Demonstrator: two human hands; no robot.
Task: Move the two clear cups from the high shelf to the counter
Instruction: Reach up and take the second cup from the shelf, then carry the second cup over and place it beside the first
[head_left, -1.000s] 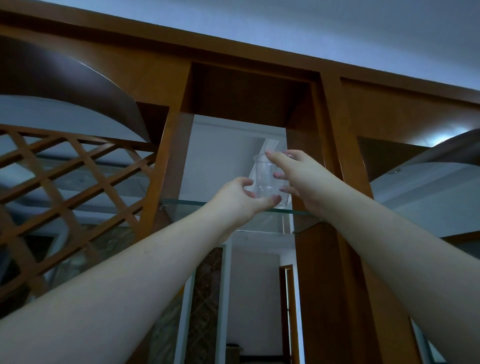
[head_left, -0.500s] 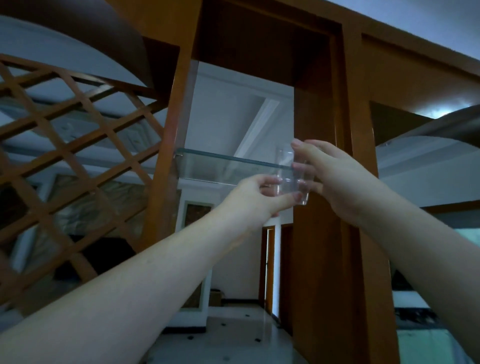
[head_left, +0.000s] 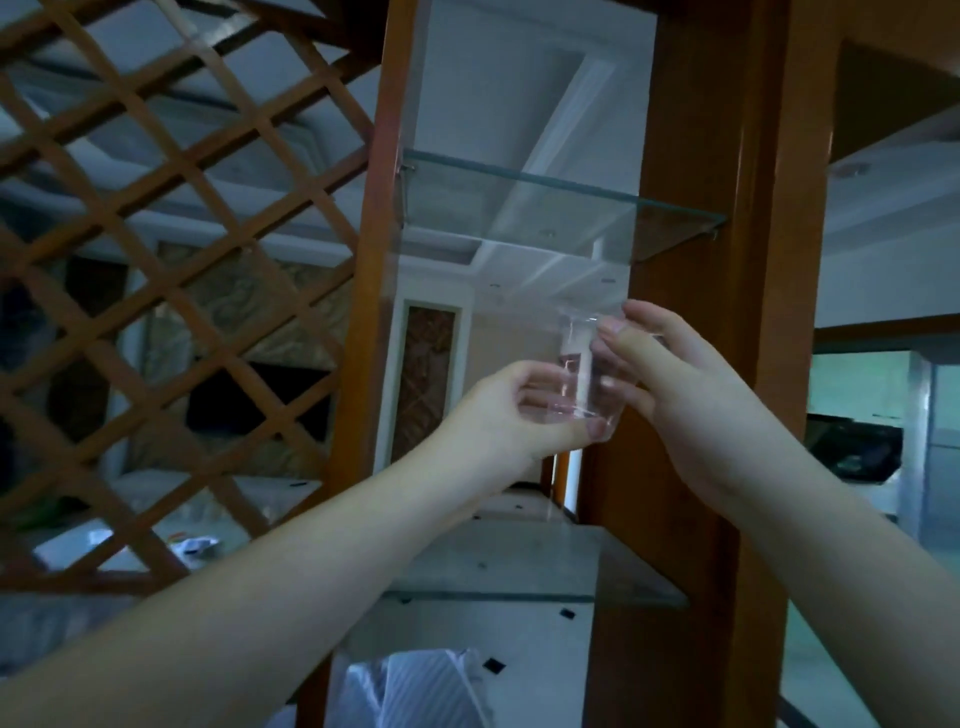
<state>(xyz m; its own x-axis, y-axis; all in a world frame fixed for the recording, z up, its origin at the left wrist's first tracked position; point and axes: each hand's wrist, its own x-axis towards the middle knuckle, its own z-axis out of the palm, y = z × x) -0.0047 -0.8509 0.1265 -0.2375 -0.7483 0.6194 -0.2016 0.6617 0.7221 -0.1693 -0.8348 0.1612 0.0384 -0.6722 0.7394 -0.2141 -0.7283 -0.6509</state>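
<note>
A clear plastic cup (head_left: 582, 374) hangs in the air between both my hands, well below the high glass shelf (head_left: 519, 202). My left hand (head_left: 509, 415) cups its base from the left with the thumb under the bottom. My right hand (head_left: 670, 379) grips its rim and side from the right. Whether this is a single cup or two nested ones I cannot tell. The high glass shelf carries nothing that I can see.
A lower glass shelf (head_left: 519, 571) sits beneath my hands. A thick wooden post (head_left: 727, 260) rises on the right and a thinner one (head_left: 379, 208) on the left, beside a wooden lattice screen (head_left: 156, 260). A room lies beyond the shelves.
The cup came off the high glass shelf and moved down, held by both hands. My view has tilted downward, so the shelf now sits above my hands.
</note>
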